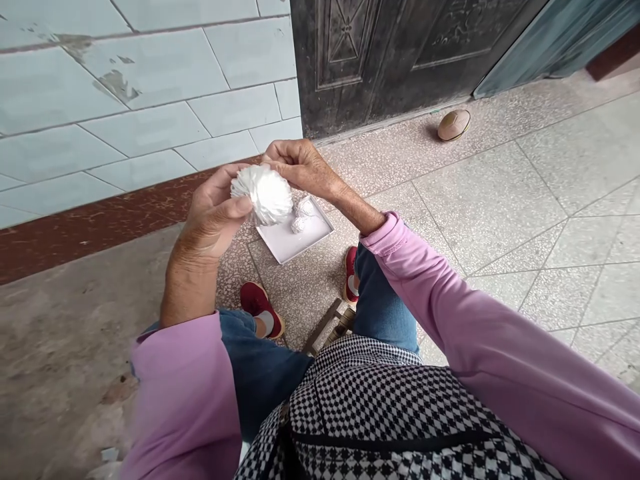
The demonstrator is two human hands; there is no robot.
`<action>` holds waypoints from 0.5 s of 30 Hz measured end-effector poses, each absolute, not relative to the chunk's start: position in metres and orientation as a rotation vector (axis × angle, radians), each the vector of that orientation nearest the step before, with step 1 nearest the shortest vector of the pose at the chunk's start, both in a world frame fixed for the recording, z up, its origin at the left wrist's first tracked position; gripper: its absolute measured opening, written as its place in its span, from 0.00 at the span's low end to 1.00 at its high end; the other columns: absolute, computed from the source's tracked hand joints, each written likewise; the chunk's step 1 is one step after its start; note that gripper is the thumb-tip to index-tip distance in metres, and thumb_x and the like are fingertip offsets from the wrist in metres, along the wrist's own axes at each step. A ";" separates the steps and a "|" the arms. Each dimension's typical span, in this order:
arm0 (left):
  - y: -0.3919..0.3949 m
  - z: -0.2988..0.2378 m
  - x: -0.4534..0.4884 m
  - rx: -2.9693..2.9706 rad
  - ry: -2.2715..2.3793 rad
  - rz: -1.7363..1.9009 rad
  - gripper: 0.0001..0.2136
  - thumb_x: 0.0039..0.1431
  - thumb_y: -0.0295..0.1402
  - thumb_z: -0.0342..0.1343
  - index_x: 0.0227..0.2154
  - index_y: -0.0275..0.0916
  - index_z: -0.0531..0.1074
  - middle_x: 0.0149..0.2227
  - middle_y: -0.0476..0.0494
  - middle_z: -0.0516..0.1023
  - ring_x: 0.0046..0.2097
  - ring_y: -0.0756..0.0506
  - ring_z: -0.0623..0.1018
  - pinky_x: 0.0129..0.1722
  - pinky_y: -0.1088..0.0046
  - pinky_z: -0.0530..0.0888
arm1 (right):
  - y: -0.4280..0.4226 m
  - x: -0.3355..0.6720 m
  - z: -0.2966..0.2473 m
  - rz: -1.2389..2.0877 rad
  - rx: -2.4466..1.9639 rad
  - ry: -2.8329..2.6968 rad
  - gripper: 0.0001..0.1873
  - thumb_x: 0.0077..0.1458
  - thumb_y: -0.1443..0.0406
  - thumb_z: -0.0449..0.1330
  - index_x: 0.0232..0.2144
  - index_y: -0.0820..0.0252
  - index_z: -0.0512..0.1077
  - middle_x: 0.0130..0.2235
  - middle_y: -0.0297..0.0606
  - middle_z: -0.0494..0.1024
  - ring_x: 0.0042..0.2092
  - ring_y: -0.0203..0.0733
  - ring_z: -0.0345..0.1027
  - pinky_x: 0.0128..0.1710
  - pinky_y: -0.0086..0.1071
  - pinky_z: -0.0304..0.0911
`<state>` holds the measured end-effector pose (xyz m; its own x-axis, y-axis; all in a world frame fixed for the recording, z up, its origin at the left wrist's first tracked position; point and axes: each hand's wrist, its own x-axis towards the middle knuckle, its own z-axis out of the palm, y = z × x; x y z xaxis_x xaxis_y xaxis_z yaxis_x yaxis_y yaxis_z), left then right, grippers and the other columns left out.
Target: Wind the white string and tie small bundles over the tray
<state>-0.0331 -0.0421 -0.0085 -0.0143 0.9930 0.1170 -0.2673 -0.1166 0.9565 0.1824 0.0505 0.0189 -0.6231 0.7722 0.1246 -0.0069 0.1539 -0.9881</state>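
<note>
A white ruffled paper flower [263, 193] is held up in front of me between both hands. My left hand [213, 217] cups it from the left, thumb pressed against its edge. My right hand [299, 167] is closed at its upper right, fingers pinching its folds. Below them on the floor lies a white tray [293, 241] with two small finished white flowers [303, 215] in it.
I sit low with knees apart, red shoes [260, 307] on a speckled tiled floor. A wooden stool edge [330, 325] shows between my legs. A tiled wall [150, 107] is at left, a dark door [390, 53] ahead, a small brown ball [453, 125] near its foot.
</note>
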 end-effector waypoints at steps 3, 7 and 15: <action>-0.040 -0.007 -0.030 1.039 0.903 1.538 0.43 0.40 0.60 0.96 0.53 0.43 0.87 0.52 0.35 0.85 0.49 0.35 0.85 0.48 0.52 0.93 | 0.051 0.176 0.007 1.526 -0.703 -1.784 0.40 0.86 0.29 0.63 0.37 0.53 0.68 0.31 0.27 0.66 0.36 0.34 0.62 0.34 0.30 0.62; -0.031 -0.008 -0.026 1.044 0.853 1.612 0.43 0.42 0.63 0.95 0.51 0.42 0.83 0.58 0.31 0.84 0.67 0.24 0.85 0.66 0.40 0.92 | 0.048 0.172 -0.003 1.447 -0.694 -1.836 0.37 0.90 0.31 0.54 0.45 0.55 0.76 0.32 0.29 0.70 0.37 0.38 0.66 0.39 0.33 0.67; -0.020 -0.026 -0.031 0.914 0.845 1.807 0.38 0.45 0.52 0.92 0.54 0.47 0.79 0.64 0.37 0.85 0.70 0.29 0.82 0.58 0.51 0.94 | 0.030 0.167 0.006 1.417 -0.799 -1.957 0.16 0.83 0.50 0.74 0.54 0.56 0.85 0.39 0.36 0.82 0.47 0.48 0.79 0.45 0.34 0.77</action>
